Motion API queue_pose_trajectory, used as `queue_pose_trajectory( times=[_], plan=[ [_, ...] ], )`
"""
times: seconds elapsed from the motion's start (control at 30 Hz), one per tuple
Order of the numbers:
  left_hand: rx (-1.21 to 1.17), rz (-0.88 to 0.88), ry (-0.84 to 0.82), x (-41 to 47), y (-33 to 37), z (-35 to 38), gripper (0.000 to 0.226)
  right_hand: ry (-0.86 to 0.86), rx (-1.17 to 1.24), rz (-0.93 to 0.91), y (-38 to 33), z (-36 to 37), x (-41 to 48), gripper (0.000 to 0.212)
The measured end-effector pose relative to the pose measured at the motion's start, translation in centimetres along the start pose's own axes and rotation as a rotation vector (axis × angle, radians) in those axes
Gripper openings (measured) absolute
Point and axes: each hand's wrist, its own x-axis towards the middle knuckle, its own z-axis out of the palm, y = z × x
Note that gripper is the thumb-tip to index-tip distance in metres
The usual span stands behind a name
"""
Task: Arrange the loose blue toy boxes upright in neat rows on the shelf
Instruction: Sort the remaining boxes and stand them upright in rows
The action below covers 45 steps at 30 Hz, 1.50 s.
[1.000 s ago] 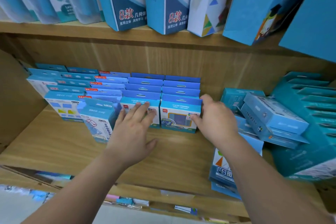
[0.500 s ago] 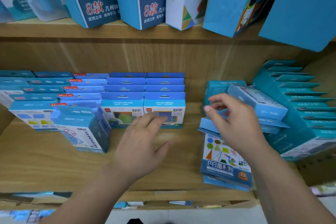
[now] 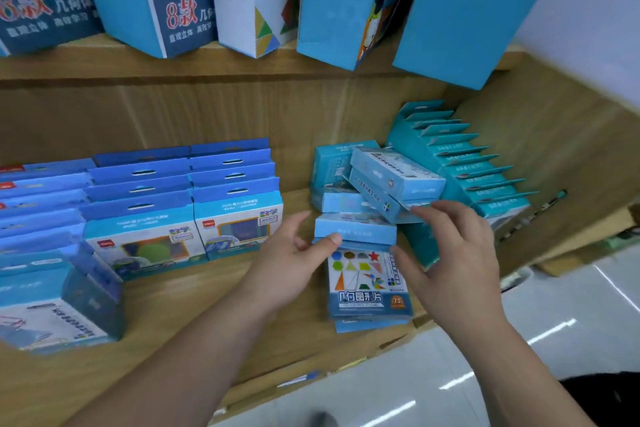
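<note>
A jumbled pile of loose blue toy boxes lies right of centre on the wooden shelf (image 3: 207, 315). In it, a light blue box (image 3: 356, 230) rests on a flat box with coloured shapes (image 3: 363, 284), and a tilted box (image 3: 394, 173) lies on top behind. My left hand (image 3: 294, 260) holds the light blue box's left end, thumb on its front edge. My right hand (image 3: 450, 253) has its fingers spread, with fingertips on the tilted pile's edge and thumb at the light blue box's right corner. Upright blue boxes (image 3: 235, 218) stand in neat rows to the left.
A leaning row of teal boxes (image 3: 478, 177) fills the shelf's right end by the side wall. One loose box (image 3: 59, 308) stands askew at the front left. Large blue boxes (image 3: 149, 0) overhang from the upper shelf. White floor (image 3: 519, 340) shows below right.
Both hands have left the neat rows and moved right to the loose pile. My left hand now grasps the light blue box and my right hand touches the pile. The view shifted right.
</note>
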Motion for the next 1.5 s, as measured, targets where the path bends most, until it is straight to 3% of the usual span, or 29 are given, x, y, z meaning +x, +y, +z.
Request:
queue_pose_trajectory(
  times=[0.17,0.3,0.4,0.53,0.63,0.73,0.83,0.97,1.1,1.27,1.5],
  plan=[
    [-0.150,-0.041,-0.029,-0.4,1.8,1.7,0.038,-0.117,0.052,-0.034,0.6,0.5,-0.1,0.071],
    [-0.154,-0.074,0.102,0.4,2.7,2.8,0.021,-0.097,0.073,-0.120,1.1,1.0,0.6,0.064],
    [-0.245,-0.099,0.197,0.7,3.0,3.8,0.017,-0.094,0.003,-0.224,1.9,0.7,1.9,0.064],
    [-0.353,-0.101,0.181,-0.1,3.1,4.3,0.020,-0.068,-0.022,-0.376,3.2,1.6,2.3,0.050],
    [-0.314,-0.022,0.199,-1.0,3.0,4.7,0.035,-0.028,0.060,-0.443,3.9,2.4,2.4,0.026],
    [-0.231,0.084,0.244,-1.5,2.8,5.2,0.052,-0.028,0.132,-0.463,4.5,2.7,3.0,0.019],
    [0.041,0.171,0.407,-1.3,2.7,5.6,0.043,0.000,0.243,-0.459,4.4,2.4,3.3,0.018],
    [0.271,0.237,0.480,-1.3,2.8,5.6,0.037,0.058,0.429,-0.510,4.6,2.6,1.8,0.037],
    [0.408,0.298,0.504,-1.9,2.5,5.2,0.038,-0.093,0.433,-0.653,6.1,4.7,-0.7,0.062],
    [0.460,0.363,0.573,-2.1,1.1,4.9,0.040,-0.261,0.409,-0.506,6.8,6.2,-2.1,0.079],
    [0.440,0.459,0.515,-3.2,0.5,3.3,0.034,-0.373,0.603,-0.216,6.9,6.8,-3.8,0.060]
  ],
)
